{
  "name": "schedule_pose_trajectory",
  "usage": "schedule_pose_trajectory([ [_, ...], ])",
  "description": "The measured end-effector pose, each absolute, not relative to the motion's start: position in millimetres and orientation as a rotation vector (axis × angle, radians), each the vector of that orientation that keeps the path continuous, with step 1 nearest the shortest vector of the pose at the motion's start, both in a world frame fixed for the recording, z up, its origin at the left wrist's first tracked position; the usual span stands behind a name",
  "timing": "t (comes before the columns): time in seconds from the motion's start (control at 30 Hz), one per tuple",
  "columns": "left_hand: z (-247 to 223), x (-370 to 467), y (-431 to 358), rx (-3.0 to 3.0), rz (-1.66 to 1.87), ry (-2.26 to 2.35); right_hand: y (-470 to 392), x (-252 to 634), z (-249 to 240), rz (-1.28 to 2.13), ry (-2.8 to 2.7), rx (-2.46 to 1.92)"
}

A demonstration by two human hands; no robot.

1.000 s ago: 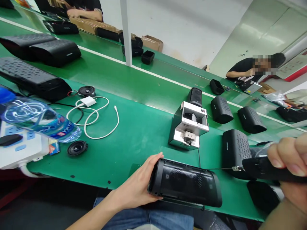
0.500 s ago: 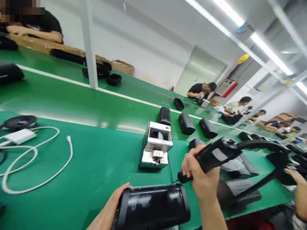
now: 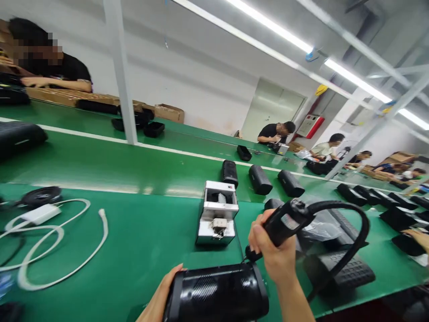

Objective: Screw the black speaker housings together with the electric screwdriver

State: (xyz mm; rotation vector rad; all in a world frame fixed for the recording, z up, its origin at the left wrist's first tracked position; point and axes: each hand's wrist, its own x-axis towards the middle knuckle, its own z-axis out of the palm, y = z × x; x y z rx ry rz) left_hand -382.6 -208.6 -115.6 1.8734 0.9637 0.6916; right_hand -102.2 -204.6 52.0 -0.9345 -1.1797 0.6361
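Note:
My left hand [image 3: 161,298] grips the left end of a black cylindrical speaker housing [image 3: 217,295] lying on its side at the near edge of the green bench [image 3: 147,241]. My right hand [image 3: 273,255] is closed around a black electric screwdriver [image 3: 284,221], tilted down to the left, its tip at the upper right end of the housing. A thick black cable [image 3: 351,232] loops from the screwdriver's rear toward the right.
A white metal screw feeder [image 3: 217,213] stands just beyond the housing. Black speakers [image 3: 259,179] lie on the conveyor behind it, and more grilles [image 3: 348,270] lie at right. A white charger with its cable [image 3: 50,223] sits at left. Other people work along the line.
The view has swung up and to the right. My right hand brought the screwdriver in from the far right, over the housing's right end, then lowered it slightly.

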Motion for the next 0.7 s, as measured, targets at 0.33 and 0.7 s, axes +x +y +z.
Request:
schedule_pose_trajectory([
  [0.33, -110, -388, -232, 1.863, 0.673, 0.966, -192, -111, 123, 0.328, -1.184, -0.764],
  [0.7, -114, -388, -234, 1.860, 0.709, 0.992, -118, -147, 100, 0.317, -1.163, -0.863],
])
